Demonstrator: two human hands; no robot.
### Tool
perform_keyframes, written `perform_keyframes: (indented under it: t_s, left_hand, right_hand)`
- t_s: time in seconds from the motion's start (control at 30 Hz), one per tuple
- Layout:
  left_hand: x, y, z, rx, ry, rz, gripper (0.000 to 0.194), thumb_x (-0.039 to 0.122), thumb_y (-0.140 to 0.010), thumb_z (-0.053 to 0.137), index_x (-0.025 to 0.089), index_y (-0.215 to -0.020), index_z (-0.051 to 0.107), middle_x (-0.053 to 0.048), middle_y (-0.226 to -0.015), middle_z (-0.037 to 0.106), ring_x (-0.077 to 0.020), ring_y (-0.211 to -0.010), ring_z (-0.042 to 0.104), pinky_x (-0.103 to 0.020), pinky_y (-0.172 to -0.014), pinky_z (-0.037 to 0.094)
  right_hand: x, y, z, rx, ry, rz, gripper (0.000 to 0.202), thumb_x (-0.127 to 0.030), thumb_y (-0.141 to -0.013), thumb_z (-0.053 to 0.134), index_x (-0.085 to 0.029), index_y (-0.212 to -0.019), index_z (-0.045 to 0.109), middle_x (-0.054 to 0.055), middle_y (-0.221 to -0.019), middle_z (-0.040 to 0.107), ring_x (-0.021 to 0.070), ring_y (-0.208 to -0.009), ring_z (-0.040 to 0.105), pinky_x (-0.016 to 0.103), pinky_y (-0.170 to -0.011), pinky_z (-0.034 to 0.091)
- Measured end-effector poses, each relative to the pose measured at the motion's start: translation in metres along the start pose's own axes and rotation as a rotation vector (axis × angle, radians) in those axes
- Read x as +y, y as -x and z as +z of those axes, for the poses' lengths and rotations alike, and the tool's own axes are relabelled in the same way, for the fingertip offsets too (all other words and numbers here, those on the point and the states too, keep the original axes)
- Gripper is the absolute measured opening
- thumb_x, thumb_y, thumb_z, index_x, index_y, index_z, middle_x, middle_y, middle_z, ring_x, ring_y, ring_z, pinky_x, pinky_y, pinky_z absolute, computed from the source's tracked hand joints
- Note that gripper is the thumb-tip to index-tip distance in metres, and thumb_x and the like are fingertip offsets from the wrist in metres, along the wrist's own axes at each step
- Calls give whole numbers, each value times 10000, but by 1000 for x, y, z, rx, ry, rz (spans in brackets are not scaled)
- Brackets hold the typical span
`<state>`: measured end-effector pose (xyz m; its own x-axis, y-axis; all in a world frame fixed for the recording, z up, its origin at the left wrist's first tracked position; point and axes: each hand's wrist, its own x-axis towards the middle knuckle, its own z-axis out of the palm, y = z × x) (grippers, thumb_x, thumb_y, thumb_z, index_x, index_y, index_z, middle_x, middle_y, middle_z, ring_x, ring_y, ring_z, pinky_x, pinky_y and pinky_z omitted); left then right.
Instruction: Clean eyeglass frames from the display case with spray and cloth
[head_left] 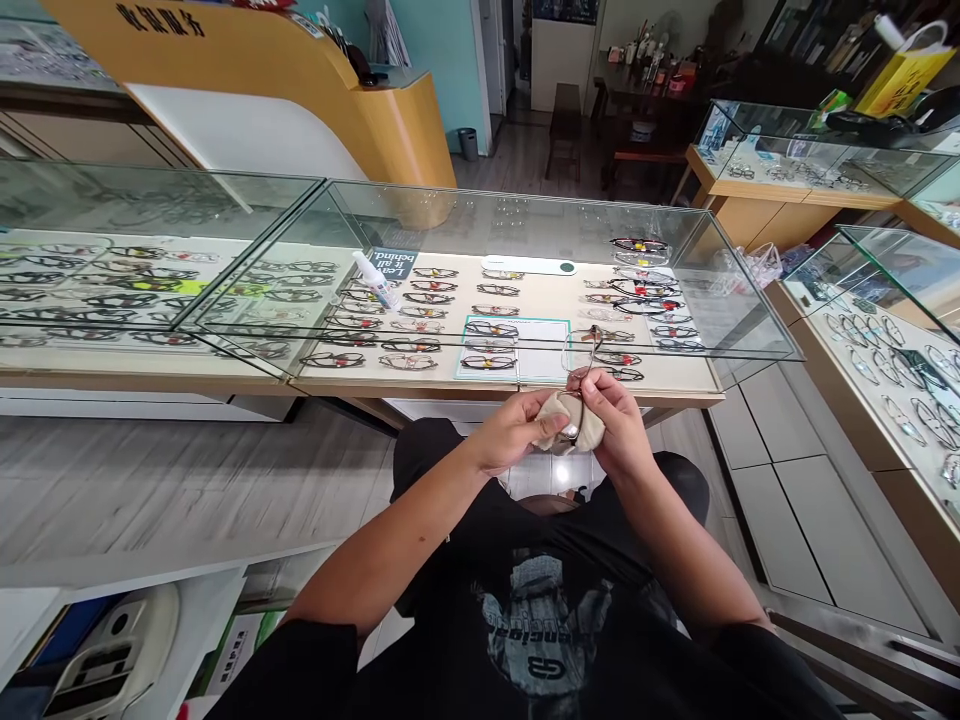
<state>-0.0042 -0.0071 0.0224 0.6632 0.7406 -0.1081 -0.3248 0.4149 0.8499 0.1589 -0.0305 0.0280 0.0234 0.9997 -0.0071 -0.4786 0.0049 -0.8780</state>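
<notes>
In front of my lap I hold a pair of eyeglasses (574,432) and a beige cloth (591,428). My left hand (511,432) is closed on the cloth, its thumb pressing the cloth against a lens. With fingers pinched, my right hand (616,412) grips the frame of the glasses. One thin temple arm sticks up above the right fingers, towards the display case. Part of the frame is hidden by the cloth and fingers. A white spray bottle (377,280) rests on the case's glass top, beyond my left hand.
A glass display case (450,215) with rows of eyeglasses stands just ahead, its front edge close to my hands. Another glass case (885,400) is at the right. Behind is a wooden counter (405,140). An open shelf (202,610) lies at lower left.
</notes>
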Motion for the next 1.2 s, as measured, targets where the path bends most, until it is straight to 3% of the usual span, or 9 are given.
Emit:
perform_keyframes:
  t_s: [0.07, 0.17, 0.37, 0.5, 0.67, 0.73, 0.87, 0.97, 1.2]
  left_hand:
    - [0, 0, -1, -9, -15, 9, 485, 443, -731, 983, 147, -1035, 746, -25, -832, 650, -114, -701, 547, -243, -661, 415]
    - [-4, -1, 3, 69, -19, 52, 493, 446, -704, 999, 140, -989, 738, -37, -860, 667, -136, -764, 582, -252, -706, 451]
    - [-11, -4, 7, 177, -83, 117, 500, 619, -851, 842, 142, -840, 695, -40, -805, 658, -142, -755, 584, -253, -706, 464]
    - [-9, -2, 3, 125, -18, 111, 479, 606, -854, 845, 146, -884, 715, -31, -801, 644, -128, -722, 569, -248, -689, 451]
    - [-5, 1, 3, 28, -4, 61, 488, 462, -745, 970, 168, -1061, 743, -49, -946, 700, -162, -833, 630, -278, -771, 483]
    - [-6, 1, 4, 62, -28, 70, 513, 447, -710, 995, 161, -1049, 737, -43, -932, 701, -160, -830, 630, -277, -774, 483]
    - [-9, -3, 6, 191, -59, 107, 486, 586, -815, 888, 149, -887, 688, -20, -791, 654, -126, -720, 577, -254, -691, 445]
    - [-11, -6, 8, 237, -30, 118, 489, 606, -840, 860, 150, -873, 686, -14, -783, 641, -117, -715, 559, -243, -685, 440]
    - [-5, -4, 9, 110, 25, 33, 490, 487, -736, 975, 155, -1003, 731, -42, -909, 681, -147, -822, 606, -260, -748, 471]
  right_hand:
    - [0, -1, 0, -13, 4, -5, 313, -501, -855, 868, -250, -821, 685, 15, -913, 638, 172, -786, 543, 295, -721, 479]
    - [1, 0, 0, -47, 8, -15, 282, -485, -875, 855, -257, -846, 692, 14, -919, 630, 174, -806, 541, 295, -739, 479]
    - [1, 3, 3, -41, 81, -42, 329, -534, -860, 849, -267, -827, 660, 30, -948, 620, 198, -835, 556, 325, -754, 498]
    - [-2, 0, 4, -18, 56, -46, 330, -529, -857, 852, -262, -829, 660, 32, -946, 620, 199, -844, 561, 331, -774, 507]
    - [-4, -1, 3, 6, 29, -39, 318, -507, -855, 861, -252, -823, 674, 26, -950, 628, 185, -823, 553, 314, -757, 500]
    - [-1, 1, 2, -12, 19, -39, 290, -494, -871, 853, -257, -835, 689, 26, -953, 636, 188, -845, 568, 313, -771, 508]
    - [8, 5, 3, -51, 1, -33, 251, -472, -871, 865, -272, -861, 714, 34, -1033, 671, 197, -937, 617, 323, -844, 529]
    - [8, 4, 4, -14, -13, -30, 258, -446, -833, 898, -270, -861, 711, 29, -1030, 681, 191, -913, 620, 323, -837, 531]
    - [-2, -1, -2, 48, -83, -46, 274, -393, -805, 931, -245, -820, 700, 3, -928, 647, 153, -821, 567, 276, -763, 492]
